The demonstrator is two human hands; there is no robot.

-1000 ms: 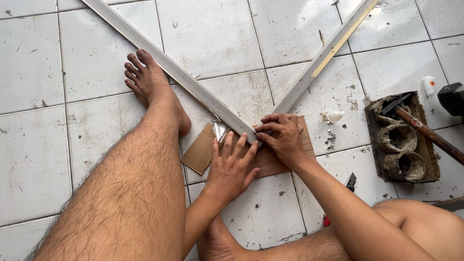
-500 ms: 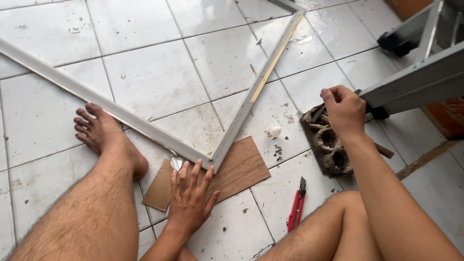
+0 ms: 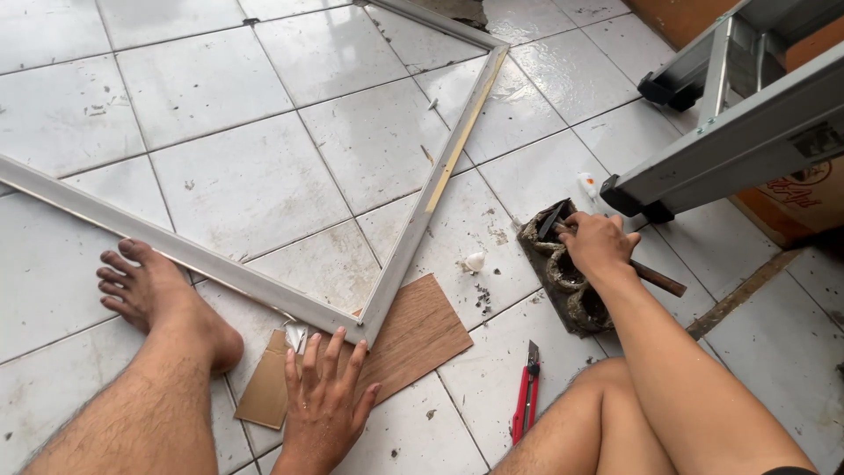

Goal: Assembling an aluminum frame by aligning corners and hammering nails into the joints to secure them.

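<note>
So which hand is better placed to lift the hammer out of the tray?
Right hand: it already grips the hammer over the tray. The left hand lies flat by the frame corner.

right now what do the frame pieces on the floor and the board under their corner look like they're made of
The frame pieces look like metal, probably aluminium: pale grey, thin-walled, with a dull sheen and a mitred corner. The board seems to be thin plywood or hardboard: flat, matte brown, with a faint grain. The left hand lies flat on it, beside a paler, cardboard-like sheet.
</note>
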